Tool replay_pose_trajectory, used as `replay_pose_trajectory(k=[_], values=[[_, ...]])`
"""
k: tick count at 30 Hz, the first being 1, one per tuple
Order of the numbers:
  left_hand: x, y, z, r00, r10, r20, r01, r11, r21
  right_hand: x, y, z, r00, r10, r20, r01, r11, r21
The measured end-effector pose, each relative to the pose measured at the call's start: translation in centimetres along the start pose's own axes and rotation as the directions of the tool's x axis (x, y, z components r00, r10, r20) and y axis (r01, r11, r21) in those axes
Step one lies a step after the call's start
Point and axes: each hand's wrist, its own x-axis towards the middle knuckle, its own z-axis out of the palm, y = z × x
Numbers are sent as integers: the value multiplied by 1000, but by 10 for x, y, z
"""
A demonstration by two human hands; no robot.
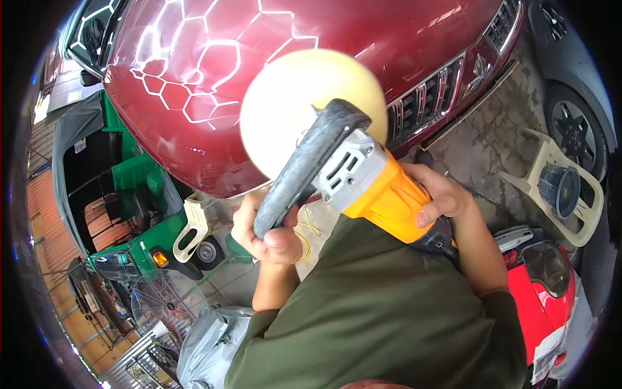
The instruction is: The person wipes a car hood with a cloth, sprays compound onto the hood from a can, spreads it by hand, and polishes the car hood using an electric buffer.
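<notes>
An orange and grey polisher [389,201] with a round cream pad [285,104] is held in front of my chest. My left hand [269,233] is closed round the lower end of its dark D-shaped handle [304,162]. My right hand [440,194] wraps round the rear of the orange body, thumb on top. The pad overlaps the red car hood [259,39] in view; whether it touches the paint I cannot tell.
Left are a green vehicle [139,188], a cream chair [192,230] and a fan [170,305]. At right stand a chair [586,223] holding a dark bucket [558,191], a grey car [580,58] and a red motorcycle [528,298]. A yellow cord [304,243] lies below.
</notes>
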Motion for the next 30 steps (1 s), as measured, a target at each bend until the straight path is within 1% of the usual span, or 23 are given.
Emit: replay_pose_trajectory(k=[1, 2, 4, 5, 8, 9, 12, 13, 15, 17, 20, 23, 25, 26, 27, 28, 30], values=[[1, 8, -8, 999, -45, 23, 44, 997, 71, 5, 2, -1, 999, 17, 30, -17, 1000, -3], [2, 17, -12, 996, -75, 48, 69, 992, 102, 9, 4, -1, 997, 37, 63, -37, 999, -7], [4, 32, -13, 993, -104, 52, 96, 988, 124, 19, 11, 0, 994, 34, 109, -39, 998, 52], [3, 35, -15, 996, -84, 36, 78, 986, 146, 26, 13, 2, 991, 26, 132, -36, 997, 75], [-3, 36, -24, 994, -106, 25, 104, 992, 77, 37, 17, 6, 985, 43, 167, -54, 997, 62], [-5, 36, -26, 996, -88, 24, 88, 996, 34, 40, 19, 7, 981, 43, 189, -59, 995, 79], [-12, 35, -31, 996, -90, 6, 90, 996, 9, 47, 25, 6, 970, 51, 237, -78, 991, 106], [-13, 32, -36, 997, -37, 66, 34, 998, 53, 49, 26, 7, 968, 57, 245, -84, 991, 100], [-16, 27, -40, 997, -40, 66, 38, 999, 36, 48, 28, 7, 967, 53, 248, -77, 993, 85], [-17, 23, -40, 996, -41, 82, 39, 999, 24, 45, 29, 7, 971, 26, 237, -43, 997, 65], [-9, 16, -27, 987, -15, 163, 19, 1000, -18, 26, 25, 3, 990, -38, 133, 38, 999, 5], [5, 18, 6, 972, -17, 235, 31, 998, -57, -3, 17, -7, 996, -61, 70, 58, 997, 45], [20, 20, 37, 956, 3, 292, 18, 997, -70, -23, 9, -16, 993, -121, 8, 120, 991, 57], [28, 22, 50, 950, -22, 311, 31, 999, -25, -33, 6, -21, 987, -159, -23, 160, 986, 55], [36, 21, 61, 936, 4, 352, -4, 1000, -1, -42, 7, -26, 984, -160, -75, 165, 984, 71], [43, 20, 69, 920, 22, 392, -36, 999, 29, -48, 8, -31, 980, -175, -91, 184, 978, 100], [48, 21, 84, 898, 16, 440, -41, 998, 47, -57, 15, -42, 971, -205, -124, 223, 961, 163]])
